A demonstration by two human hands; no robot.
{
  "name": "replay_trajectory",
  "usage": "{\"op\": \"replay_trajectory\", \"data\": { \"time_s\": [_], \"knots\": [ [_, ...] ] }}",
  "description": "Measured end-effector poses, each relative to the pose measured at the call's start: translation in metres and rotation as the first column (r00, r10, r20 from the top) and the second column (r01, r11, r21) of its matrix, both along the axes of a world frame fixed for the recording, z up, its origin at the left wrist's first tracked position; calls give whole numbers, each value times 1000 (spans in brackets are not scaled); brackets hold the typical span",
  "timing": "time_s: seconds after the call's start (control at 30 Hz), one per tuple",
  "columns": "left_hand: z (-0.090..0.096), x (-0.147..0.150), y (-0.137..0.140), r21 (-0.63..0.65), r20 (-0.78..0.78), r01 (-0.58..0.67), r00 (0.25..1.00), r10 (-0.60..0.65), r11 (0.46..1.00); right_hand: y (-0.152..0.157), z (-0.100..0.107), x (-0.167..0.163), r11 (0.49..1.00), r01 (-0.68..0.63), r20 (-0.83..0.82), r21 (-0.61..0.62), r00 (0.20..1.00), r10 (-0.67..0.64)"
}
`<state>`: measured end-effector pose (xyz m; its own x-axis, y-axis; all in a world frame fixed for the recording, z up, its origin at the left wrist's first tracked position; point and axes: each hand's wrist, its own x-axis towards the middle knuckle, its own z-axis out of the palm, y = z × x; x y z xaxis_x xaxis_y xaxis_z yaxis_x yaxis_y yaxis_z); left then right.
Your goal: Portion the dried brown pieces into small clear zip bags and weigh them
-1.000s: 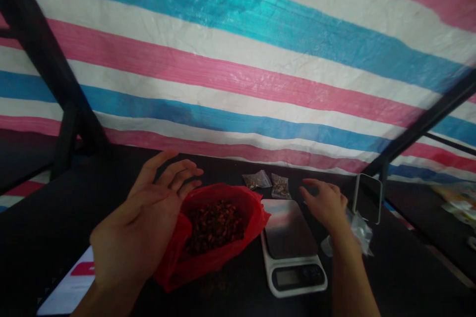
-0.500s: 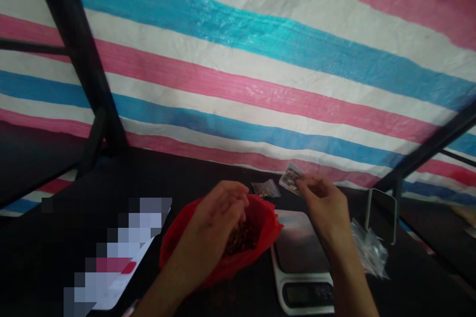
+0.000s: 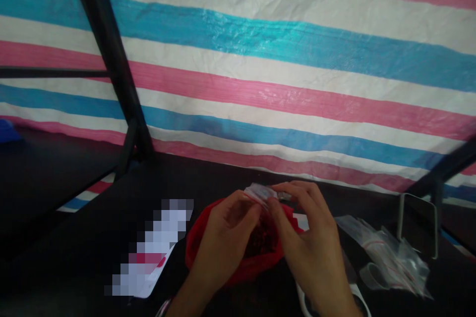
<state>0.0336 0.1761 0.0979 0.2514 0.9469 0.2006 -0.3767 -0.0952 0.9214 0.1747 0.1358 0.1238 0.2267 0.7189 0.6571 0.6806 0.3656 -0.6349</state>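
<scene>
A: How will the clear packet (image 3: 262, 191) handle?
B: Likely light, limp, slippery; grip near its reddish strip (image 3: 255, 198). It is over the red bag's (image 3: 260, 263) far rim, pinched between fingertips of your left hand (image 3: 227, 228) and right hand (image 3: 310, 230).
</scene>
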Motion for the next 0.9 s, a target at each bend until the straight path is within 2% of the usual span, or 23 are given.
{"op": "replay_trajectory", "data": {
  "time_s": [0.1, 0.23, 0.37, 0.5, 0.6, 0.73, 0.83, 0.9],
  "knots": [
    [2, -7, 2, 4, -7, 50, 999, -50, 999, -2, 0, -3, 997, -24, 93, -78, 995, 31],
    [2, -13, 4, 32, -96, 85, 992, -81, 996, -2, 1, -4, 982, -108, 101, -154, 987, 124],
    [3, -17, 5, 72, -156, 56, 987, -44, 996, 0, 1, -5, 988, -98, 182, -121, 976, 119],
    [5, -17, 4, 101, -221, 18, 975, 4, 995, 0, 0, -3, 998, -12, 271, -69, 962, 30],
    [7, -16, 3, 105, -239, -30, 969, 55, 994, -2, 1, 0, 997, 15, 231, -75, 973, 2],
    [9, -14, 1, 97, -207, 45, 978, -24, 994, -7, 6, 2, 985, -73, 161, -156, 982, 98],
    [10, -14, -1, 103, -205, 92, 976, -69, 990, -7, 7, 0, 977, -92, 181, -194, 975, 128],
    [10, -12, -2, 107, -226, 68, 973, -42, 992, -6, 7, -2, 977, -82, 231, -196, 965, 127]
  ]
}}
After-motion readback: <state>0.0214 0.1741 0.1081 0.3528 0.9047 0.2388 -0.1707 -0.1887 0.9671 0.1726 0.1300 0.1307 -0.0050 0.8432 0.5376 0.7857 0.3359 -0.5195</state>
